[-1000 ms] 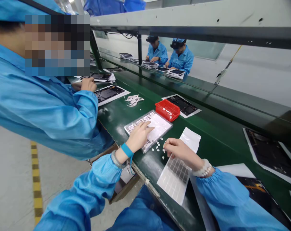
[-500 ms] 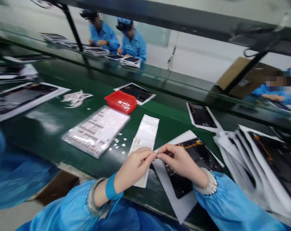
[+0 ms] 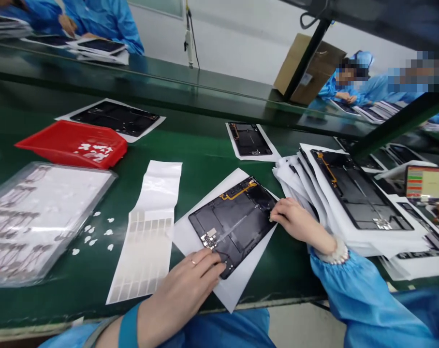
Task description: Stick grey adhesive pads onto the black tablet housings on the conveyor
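Observation:
A black tablet back housing point(image 3: 237, 227) with an orange ribbon cable lies tilted on a white sheet point(image 3: 233, 292) in front of me. My left hand point(image 3: 185, 290) rests with its fingers stretched out on the housing's near-left corner. At the housing's right edge my right hand point(image 3: 299, 222) has thumb and fingertips pinched together. Whatever they hold, if anything, is hidden or too small to name. Left of the housing lies a strip of pale rectangular stickers point(image 3: 141, 261), partly peeled. Small white tabs point(image 3: 108, 232) are scattered beside it on the green tabletop.
A clear tray point(image 3: 78, 193) of small wired parts lies at left, with a red bin point(image 3: 60, 140) holding white tabs behind it. More housings point(image 3: 114, 118) lie farther back. A stack of housings and sheets point(image 3: 364, 193) stands to the right. Co-workers point(image 3: 103, 19) sit across the bench.
My hands, earlier together over the sticker strip, have moved apart: the left onto the housing's near corner, the right to its right edge. The view has swung right and closer.

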Tool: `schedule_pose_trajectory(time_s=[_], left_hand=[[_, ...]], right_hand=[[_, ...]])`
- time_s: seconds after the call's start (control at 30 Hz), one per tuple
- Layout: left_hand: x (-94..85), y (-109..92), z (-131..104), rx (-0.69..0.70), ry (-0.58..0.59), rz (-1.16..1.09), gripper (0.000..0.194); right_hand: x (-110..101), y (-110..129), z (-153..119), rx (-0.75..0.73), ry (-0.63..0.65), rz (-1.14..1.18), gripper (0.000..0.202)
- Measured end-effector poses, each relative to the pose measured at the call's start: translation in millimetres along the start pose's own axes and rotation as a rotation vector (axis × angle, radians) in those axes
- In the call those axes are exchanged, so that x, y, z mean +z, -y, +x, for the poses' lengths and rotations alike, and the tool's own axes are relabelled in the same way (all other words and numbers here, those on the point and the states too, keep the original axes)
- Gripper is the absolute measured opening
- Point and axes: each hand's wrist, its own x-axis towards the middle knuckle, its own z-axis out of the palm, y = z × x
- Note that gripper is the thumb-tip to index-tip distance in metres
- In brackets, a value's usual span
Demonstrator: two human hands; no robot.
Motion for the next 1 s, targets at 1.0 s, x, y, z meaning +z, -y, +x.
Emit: schedule_pose_trajectory(time_s=[1.0], left_hand=[[-3.1,18.2,-11.2,0.126,0.061,0.04,0.035]], right_hand=[[6.7,-4.0,40.2,0.329,-0.115,-0.332,0.026]])
